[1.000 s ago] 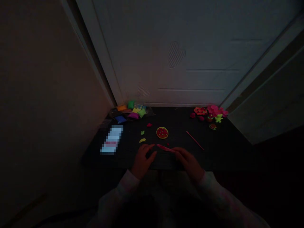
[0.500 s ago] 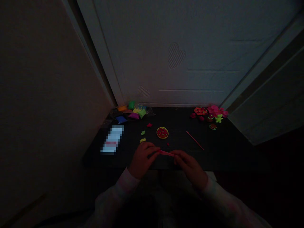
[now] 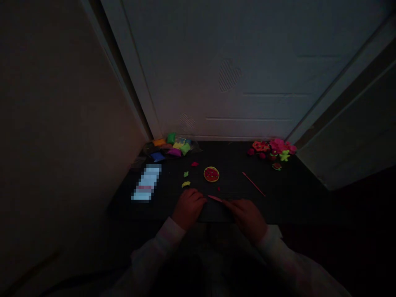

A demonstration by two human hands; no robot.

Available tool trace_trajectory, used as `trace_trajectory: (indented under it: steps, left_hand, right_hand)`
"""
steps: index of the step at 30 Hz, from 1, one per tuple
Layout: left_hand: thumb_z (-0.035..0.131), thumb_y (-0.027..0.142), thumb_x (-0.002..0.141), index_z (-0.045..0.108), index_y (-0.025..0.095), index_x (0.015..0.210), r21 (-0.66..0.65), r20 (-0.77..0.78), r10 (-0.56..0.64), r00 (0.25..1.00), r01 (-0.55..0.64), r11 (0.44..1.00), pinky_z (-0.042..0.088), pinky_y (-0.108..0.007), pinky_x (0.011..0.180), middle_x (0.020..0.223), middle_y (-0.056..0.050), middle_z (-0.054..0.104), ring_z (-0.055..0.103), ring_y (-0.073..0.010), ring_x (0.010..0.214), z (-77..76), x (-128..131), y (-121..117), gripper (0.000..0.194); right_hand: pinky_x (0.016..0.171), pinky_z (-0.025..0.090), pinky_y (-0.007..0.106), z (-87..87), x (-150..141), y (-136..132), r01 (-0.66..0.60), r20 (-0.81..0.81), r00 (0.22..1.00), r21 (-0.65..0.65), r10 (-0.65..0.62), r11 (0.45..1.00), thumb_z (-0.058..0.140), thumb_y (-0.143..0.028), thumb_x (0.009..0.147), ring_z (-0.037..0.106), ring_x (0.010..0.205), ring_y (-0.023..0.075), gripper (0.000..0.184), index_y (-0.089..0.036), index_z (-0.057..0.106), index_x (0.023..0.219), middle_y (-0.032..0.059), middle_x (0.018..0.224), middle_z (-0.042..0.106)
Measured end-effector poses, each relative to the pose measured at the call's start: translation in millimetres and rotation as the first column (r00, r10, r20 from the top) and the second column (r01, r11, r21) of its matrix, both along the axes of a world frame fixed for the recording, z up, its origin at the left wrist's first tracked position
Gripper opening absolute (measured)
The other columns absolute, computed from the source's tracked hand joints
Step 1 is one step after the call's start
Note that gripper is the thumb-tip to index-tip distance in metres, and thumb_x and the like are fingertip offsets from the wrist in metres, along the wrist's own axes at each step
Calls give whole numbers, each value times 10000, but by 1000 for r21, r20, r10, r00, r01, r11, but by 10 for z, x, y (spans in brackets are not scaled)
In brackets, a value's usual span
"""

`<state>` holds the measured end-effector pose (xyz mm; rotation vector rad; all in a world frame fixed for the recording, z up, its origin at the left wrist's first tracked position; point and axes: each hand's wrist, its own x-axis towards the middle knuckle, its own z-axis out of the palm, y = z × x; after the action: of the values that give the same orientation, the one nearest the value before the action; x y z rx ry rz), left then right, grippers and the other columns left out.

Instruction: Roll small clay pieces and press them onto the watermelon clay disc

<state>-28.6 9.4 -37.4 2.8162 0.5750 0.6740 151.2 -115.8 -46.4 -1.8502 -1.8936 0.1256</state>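
In my right hand is a thin pink clay modelling tool, its flat, pointed blade turned toward my left hand. My left hand is closed near the table's front edge, just left of the blade tip. Whether anything sits in its fingers is too dark to tell. Beyond the hands lies a round red clay piece with a yellow rim and small dots. A tiny red bit rests nearer the blade. Left of these are a yellow clay piece, a light green piece and a red-pink piece.
Another thin pink stick lies on the dark table to the right. Bagged coloured clay packs are at the back left, above a blurred bright phone. Colourful clay figures cluster back right. A white door stands behind.
My left hand has let go of the pink tool's far end and drawn slightly down. My right hand still holds the tool, its blade now uncovered.
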Motion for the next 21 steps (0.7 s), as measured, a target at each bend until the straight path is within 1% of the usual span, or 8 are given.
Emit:
trace_trajectory:
  steps: [3,8,13,16,18,19,21]
  left_hand:
    - [477,159,786,610,192,842,-20,-25,-26,999,26,999,411,-322,717,823,-23,620,472,-171,810,-23,-33,11,148]
    - [490,144,770,612,206,883,-139,5,-42,999,42,989,416,-311,758,865,-23,611,477,-160,853,-20,-104,19,178]
    - [478,127,755,614,182,866,-214,86,32,996,-13,977,435,-313,755,850,-39,610,505,-154,835,-3,-163,-3,184]
    - [462,149,764,606,183,896,-252,131,124,984,-88,964,437,-336,765,868,-50,608,520,-162,844,15,-174,-26,198]
    - [464,191,771,593,176,943,-326,150,208,967,-150,933,425,-356,797,907,-61,607,523,-174,882,40,-161,-37,215]
    - [464,215,774,582,171,971,-397,141,247,959,-174,901,421,-357,807,937,-66,606,524,-178,901,59,-149,-40,234]
    - [458,259,780,567,161,1008,-558,86,287,954,-193,807,430,-339,798,986,-72,608,539,-178,910,108,-113,-39,271]
  right_hand:
    - [652,391,317,-44,-6,-29,-6,18,1000,-7,6,1000,399,-176,803,509,716,180,323,-223,558,1081,81,801,604]
    - [665,417,313,-75,21,4,2,-49,999,-15,-3,1000,369,-223,830,512,742,177,297,-216,578,1041,78,792,581]
    - [705,436,313,-32,36,68,-16,-184,983,-14,13,1000,337,-198,826,521,785,167,351,-237,515,1126,68,850,584]
    - [750,434,309,61,1,103,-47,-282,959,-37,34,998,341,-212,833,535,829,158,335,-239,525,1111,55,878,605]
    - [767,434,297,135,-30,133,-65,-352,935,-64,38,996,361,-247,837,546,859,154,299,-226,561,1058,50,909,619]
    - [762,439,290,168,-43,150,-71,-384,923,-79,35,994,372,-268,837,554,862,152,285,-219,578,1028,49,919,624]
    - [742,450,279,214,-62,187,-72,-437,899,-111,17,991,374,-302,838,571,853,151,282,-204,598,977,48,920,634]
